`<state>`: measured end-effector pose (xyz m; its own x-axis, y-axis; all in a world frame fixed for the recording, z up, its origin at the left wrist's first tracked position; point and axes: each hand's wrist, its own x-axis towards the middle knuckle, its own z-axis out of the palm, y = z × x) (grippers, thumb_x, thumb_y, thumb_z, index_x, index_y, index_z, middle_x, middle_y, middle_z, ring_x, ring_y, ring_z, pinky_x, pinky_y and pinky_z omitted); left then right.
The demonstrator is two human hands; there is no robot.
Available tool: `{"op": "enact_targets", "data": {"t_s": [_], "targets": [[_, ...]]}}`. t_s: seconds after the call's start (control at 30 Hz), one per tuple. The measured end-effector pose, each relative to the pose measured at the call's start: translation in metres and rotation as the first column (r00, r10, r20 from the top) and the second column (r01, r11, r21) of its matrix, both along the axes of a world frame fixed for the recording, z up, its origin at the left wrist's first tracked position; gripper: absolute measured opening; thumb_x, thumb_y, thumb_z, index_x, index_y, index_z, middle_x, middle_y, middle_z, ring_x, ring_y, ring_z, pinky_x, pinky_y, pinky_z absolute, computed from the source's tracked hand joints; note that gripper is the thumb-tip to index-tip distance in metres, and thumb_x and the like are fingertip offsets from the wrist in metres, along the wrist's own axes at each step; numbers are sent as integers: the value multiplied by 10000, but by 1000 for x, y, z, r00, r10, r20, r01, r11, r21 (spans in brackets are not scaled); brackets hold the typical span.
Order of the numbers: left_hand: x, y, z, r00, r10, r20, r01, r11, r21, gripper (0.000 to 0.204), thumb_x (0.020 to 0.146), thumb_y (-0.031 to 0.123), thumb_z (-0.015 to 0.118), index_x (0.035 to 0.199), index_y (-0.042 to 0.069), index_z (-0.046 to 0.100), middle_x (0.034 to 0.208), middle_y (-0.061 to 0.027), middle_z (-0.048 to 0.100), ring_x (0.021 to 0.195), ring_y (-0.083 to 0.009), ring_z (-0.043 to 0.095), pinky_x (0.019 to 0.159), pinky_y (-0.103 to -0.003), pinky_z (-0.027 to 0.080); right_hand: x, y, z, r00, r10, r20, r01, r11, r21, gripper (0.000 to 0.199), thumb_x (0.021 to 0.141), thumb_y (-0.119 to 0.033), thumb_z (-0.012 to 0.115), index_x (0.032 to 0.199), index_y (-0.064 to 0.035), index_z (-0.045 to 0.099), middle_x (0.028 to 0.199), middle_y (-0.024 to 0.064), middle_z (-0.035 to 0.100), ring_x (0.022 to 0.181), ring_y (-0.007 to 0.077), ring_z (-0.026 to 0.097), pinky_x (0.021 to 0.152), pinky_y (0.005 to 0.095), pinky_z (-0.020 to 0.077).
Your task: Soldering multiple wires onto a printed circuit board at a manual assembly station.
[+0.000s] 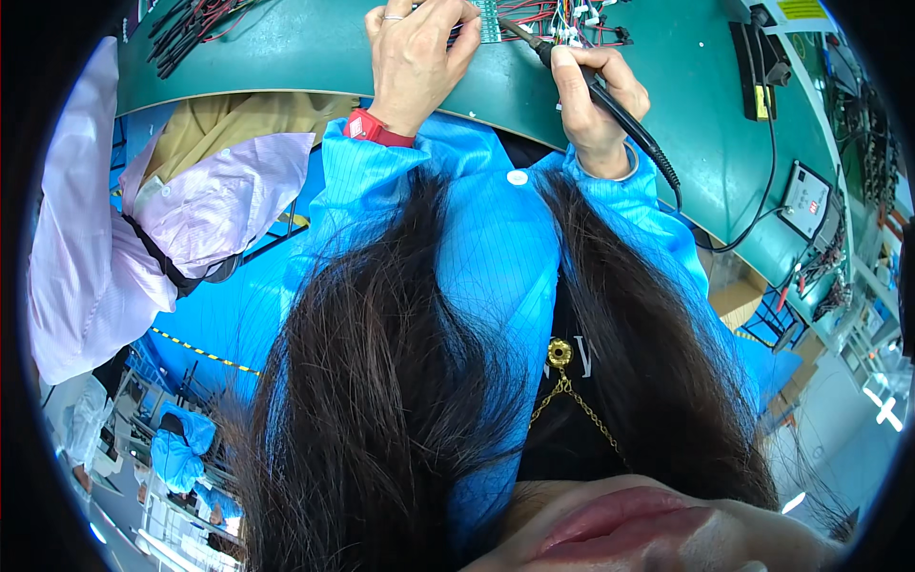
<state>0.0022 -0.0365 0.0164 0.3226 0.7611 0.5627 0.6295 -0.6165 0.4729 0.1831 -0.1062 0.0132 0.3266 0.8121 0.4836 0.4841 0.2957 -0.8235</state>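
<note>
My right hand (600, 103) is closed round a black soldering iron (546, 51), whose metal tip points left toward a green circuit board (489, 23) at the top edge. Beside the board's left side is my left hand (416, 55), with a ring on one finger and a red band at the wrist. Its fingers are bent and drawn together, partly cut off by the picture's edge. Whatever they pinch, perhaps a thin wire, is too hidden to name. Red and black wires (610, 36) with white connectors lie just beyond the iron.
A bundle of black cables (195, 33) lies on the green table (286, 57) at left. To the right stand a dark iron holder (760, 71) and a grey control box (806, 200), its cord running to the iron. A person in a pink coat (219, 205) sits close on my left.
</note>
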Motion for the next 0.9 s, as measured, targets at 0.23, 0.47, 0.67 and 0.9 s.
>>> {"op": "enact_targets", "data": {"t_s": [0.23, 0.47, 0.67, 0.9], "targets": [[-1, 1, 4, 1000, -6, 6, 6, 1000, -14, 92, 800, 89, 723, 853, 102, 649, 856, -20, 650, 931, -252, 590, 848, -418, 409, -1, 1, -1, 1000, 5, -2, -5, 1000, -6, 69, 758, -62, 788, 758, -31, 727, 692, 62, 701, 591, 200, 615, 617, 315, 479], [-2, 1, 4, 1000, -21, 6, 21, 1000, -9, 95, 798, 86, 720, 852, 101, 643, 868, -17, 655, 936, -249, 588, 852, -417, 404, 0, 0, -1, 1000, 6, -12, -6, 1000, 4, 64, 754, -57, 786, 759, -32, 727, 694, 67, 702, 588, 202, 610, 611, 318, 477], [-3, 1, 4, 1000, -22, 9, 22, 1000, -12, 96, 803, 85, 725, 843, 95, 639, 864, -21, 661, 932, -250, 595, 854, -415, 407, -1, -1, 4, 1000, 10, 16, -10, 1000, 20, 67, 753, -50, 784, 756, -29, 720, 691, 66, 698, 588, 203, 605, 601, 320, 476], [-10, -10, 1, 952, 106, 286, -49, 979, -199, 71, 860, 61, 703, 839, 65, 635, 837, -85, 642, 871, -292, 594, 718, -387, 447, 6, -4, 5, 998, 33, 49, -42, 980, 193, 101, 722, 5, 773, 748, -1, 674, 673, 93, 666, 579, 217, 590, 573, 319, 471]]}}
